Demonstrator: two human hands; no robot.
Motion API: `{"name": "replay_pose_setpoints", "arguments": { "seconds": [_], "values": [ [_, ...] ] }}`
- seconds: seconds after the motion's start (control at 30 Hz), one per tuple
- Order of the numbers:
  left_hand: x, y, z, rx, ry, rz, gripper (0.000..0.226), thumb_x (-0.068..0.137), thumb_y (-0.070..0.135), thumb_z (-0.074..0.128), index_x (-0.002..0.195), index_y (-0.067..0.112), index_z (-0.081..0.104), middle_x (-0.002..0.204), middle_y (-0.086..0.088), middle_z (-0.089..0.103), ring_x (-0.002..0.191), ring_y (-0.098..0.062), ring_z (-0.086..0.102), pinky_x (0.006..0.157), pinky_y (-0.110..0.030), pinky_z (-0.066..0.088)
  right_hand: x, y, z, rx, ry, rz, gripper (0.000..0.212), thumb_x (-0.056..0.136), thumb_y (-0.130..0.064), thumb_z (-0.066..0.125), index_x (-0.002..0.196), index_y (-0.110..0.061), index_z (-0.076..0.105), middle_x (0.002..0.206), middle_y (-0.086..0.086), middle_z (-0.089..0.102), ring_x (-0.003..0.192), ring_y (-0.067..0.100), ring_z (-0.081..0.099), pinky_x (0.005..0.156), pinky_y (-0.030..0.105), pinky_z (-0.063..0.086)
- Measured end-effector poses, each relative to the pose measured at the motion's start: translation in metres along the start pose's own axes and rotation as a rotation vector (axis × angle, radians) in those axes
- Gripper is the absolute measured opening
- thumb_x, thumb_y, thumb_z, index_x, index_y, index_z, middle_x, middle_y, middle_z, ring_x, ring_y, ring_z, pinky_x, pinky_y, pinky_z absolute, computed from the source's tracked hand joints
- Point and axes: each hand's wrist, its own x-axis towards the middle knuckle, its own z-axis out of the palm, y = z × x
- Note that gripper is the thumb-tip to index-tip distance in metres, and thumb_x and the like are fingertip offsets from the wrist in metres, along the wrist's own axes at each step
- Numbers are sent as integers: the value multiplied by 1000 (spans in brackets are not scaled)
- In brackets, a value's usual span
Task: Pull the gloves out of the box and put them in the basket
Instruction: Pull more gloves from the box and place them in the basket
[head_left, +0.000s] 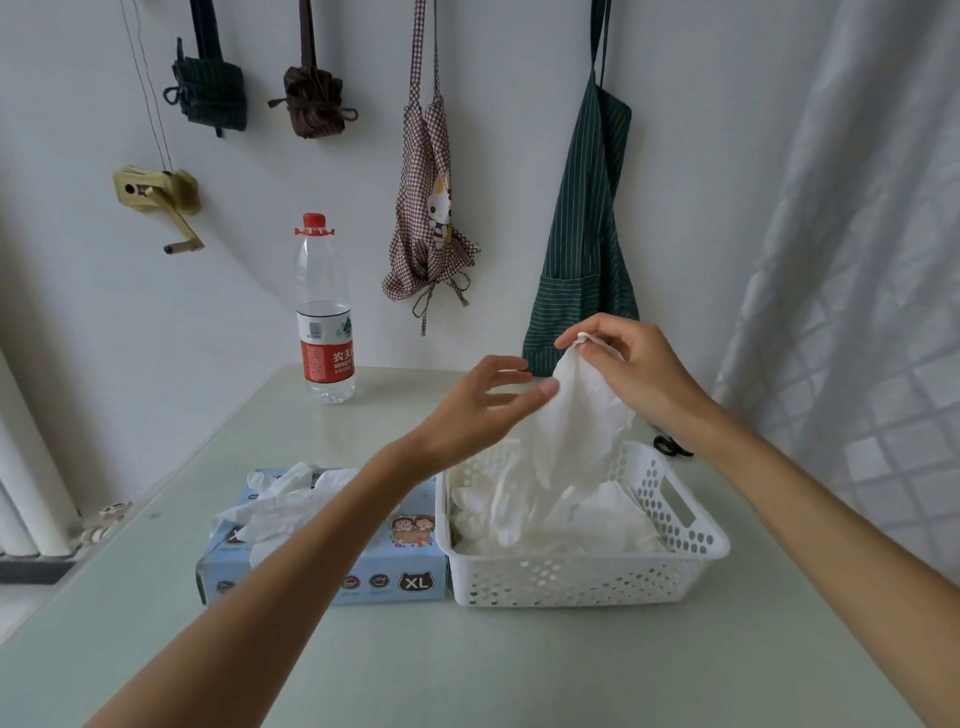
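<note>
Pinching a white glove (582, 415) by its top, my right hand (631, 371) hangs it over the basket (587, 574), while my left hand (483, 410), fingers spread, touches it; more gloves spill from the box (322, 551) on the left.

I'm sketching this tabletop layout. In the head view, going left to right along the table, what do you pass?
Glove box with gloves poking out of its top → white basket holding gloves → far behind the box, the water bottle stands upright. Above the basket, the right hand pinches a glove.
</note>
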Motion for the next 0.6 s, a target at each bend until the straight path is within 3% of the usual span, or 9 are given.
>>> {"name": "replay_pose_setpoints", "arguments": {
  "seconds": [0.07,0.1,0.23,0.3,0.43,0.53,0.6],
  "values": [
    [0,6,9,28,-32,-29,82,67,57,68,136,23,39,124,12,49,109,-8,55,74,-14,49,2,-3,-1,-27,-17,7,25,94,-8,51,92,-22,71,95,-14,68,98,0,59,88,14,43],
    [1,6,13,52,-27,-15,79,68,53,72,134,23,41,121,12,50,106,-7,56,75,-15,50,2,-5,-2,-41,-28,1,25,94,-8,51,92,-22,72,96,-14,68,99,-1,59,89,14,42],
    [8,7,11,102,65,29,40,77,24,77,110,18,54,104,0,64,86,-16,68,75,-29,58,3,-12,-14,-22,-71,-33,22,95,-9,52,97,-21,70,99,-15,67,96,-10,58,85,5,41],
    [11,5,7,131,59,51,24,83,14,70,104,13,59,98,-3,68,85,-18,69,75,-31,58,2,-9,-26,-11,-50,-14,17,93,-14,59,102,-22,70,100,-15,68,94,-8,60,85,8,44],
    [14,-3,-2,297,52,93,20,93,19,57,106,8,67,99,-6,71,91,-19,67,85,-42,55,2,7,-48,-47,-53,183,26,83,-14,72,108,-24,70,103,-7,70,95,5,64,92,21,47],
    [15,-8,-8,347,81,88,20,93,18,58,106,8,69,98,-5,71,90,-18,67,86,-42,54,0,13,-51,-54,-95,327,8,84,-20,71,91,-22,73,79,-11,72,79,5,64,82,22,48],
    [10,-9,-10,333,138,95,19,92,18,60,104,8,70,96,-4,72,86,-12,67,84,-36,56,-3,10,-44,-22,-60,346,8,88,-28,67,85,-23,72,70,-15,68,71,2,60,72,19,44]
  ]
}}
